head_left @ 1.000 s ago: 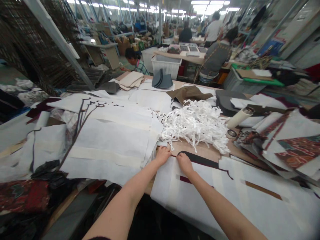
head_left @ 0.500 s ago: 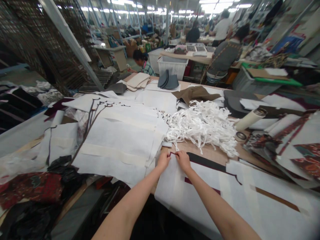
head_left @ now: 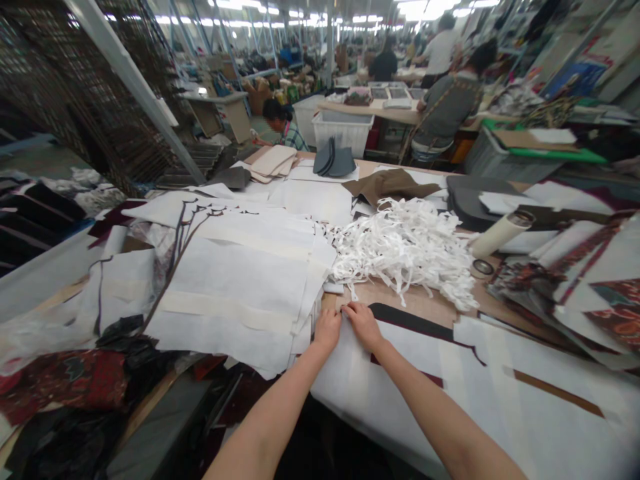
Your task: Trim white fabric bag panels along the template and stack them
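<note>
So both arms are stretched straight out, left hand (head_left: 328, 328) and right hand (head_left: 363, 325) nearly meeting at the far left corner of the white sheet (head_left: 345, 373) right in front, fingers bent, though I honestly can't tell if either one's pinching it. Half a second ago some dark red edging showed between the fingertips, and now they've closed up and pretty much hide it. The right forearm (head_left: 420, 393) blocks part of a maroon strip (head_left: 434, 380), with white panels (head_left: 235, 280) stacked to the left and a heap of white strips (head_left: 405, 253) just beyond.
</note>
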The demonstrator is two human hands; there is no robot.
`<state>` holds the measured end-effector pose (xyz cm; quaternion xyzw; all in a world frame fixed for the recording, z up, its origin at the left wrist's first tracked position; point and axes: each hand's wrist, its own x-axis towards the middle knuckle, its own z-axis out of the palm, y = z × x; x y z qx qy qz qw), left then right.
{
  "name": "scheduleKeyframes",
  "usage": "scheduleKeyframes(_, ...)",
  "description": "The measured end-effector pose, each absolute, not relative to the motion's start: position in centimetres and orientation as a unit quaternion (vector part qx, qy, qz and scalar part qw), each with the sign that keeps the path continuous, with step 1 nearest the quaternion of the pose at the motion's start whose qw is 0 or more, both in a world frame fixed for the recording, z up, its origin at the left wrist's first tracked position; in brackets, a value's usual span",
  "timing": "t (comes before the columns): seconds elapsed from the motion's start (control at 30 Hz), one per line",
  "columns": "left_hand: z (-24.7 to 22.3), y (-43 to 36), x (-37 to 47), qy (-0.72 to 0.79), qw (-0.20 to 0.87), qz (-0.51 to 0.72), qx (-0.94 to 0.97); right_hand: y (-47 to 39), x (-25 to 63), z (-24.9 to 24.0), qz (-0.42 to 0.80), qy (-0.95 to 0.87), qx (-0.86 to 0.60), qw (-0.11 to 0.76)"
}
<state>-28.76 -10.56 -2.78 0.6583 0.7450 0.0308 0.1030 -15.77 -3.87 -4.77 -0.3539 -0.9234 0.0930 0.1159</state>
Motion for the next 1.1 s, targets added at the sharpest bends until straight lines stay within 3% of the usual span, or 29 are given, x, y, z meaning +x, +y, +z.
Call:
scheduleKeyframes(0.37,-2.4,-11.4,-29.1,0.691,0.022,0.013,0.722,-3.6,-15.8,-4.2,0.041,-0.945,-0.319,0.051)
scheduleKeyframes(0.67,-0.5,-10.9,-30.2,0.741,0.134,0.027,0.657,-3.7,-17.1,-5.4,0.074,-0.87,-0.48,0.088)
scheduleKeyframes(0.87,-1.3,-7.6,-29.9,0.714,0.163,0.081,0.676,-3.9,-16.7,-5.6,0.07,-0.883,-0.451,0.114)
scheduleKeyframes(1.1,-1.6,-7.6,-29.7,0.655,0.11,0.03,0.747,-4.6,-16.1,-5.2,0.029,-0.919,-0.38,0.105)
